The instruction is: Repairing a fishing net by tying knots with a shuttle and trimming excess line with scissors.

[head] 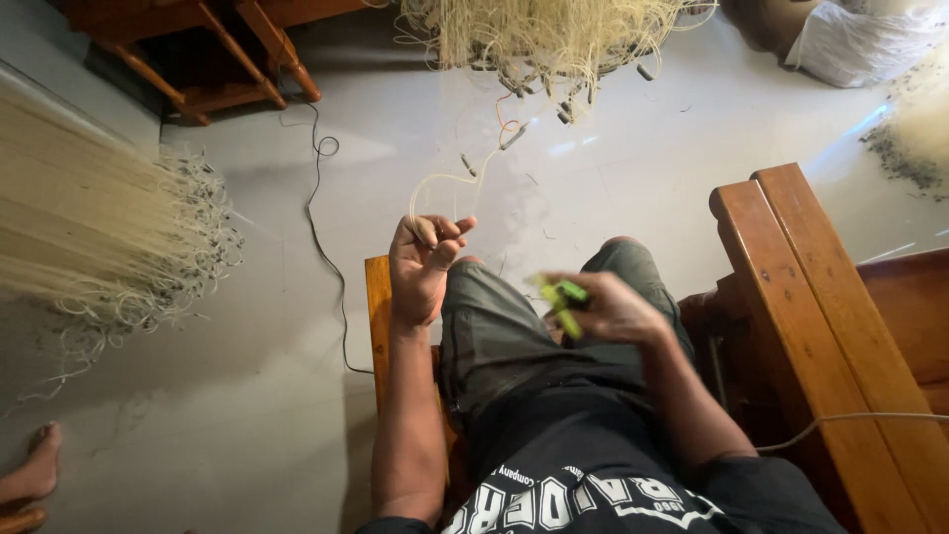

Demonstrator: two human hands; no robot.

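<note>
Pale cord [442, 184] pinched in left hand [423, 265], frame centre, trailing up to tangled cord heap [539, 35] at top. Green tool [561, 302], blurred, clamped in right hand [615, 309] over lap. Glossy grey floor [247, 396]; wooden bench [820, 297] right; white sack [865, 44] upper right; black cable [326, 247] left.

The small yellow-green tool [561, 300] in the right hand [613, 309] is motion-blurred, so its shape cannot be told. Far left of the left hand [425, 265], the pale bundle of straight fibres [69, 213] is blurred and cut by the edge. The tangled cream string heap [539, 35] ahead of both hands runs off the top edge.
</note>
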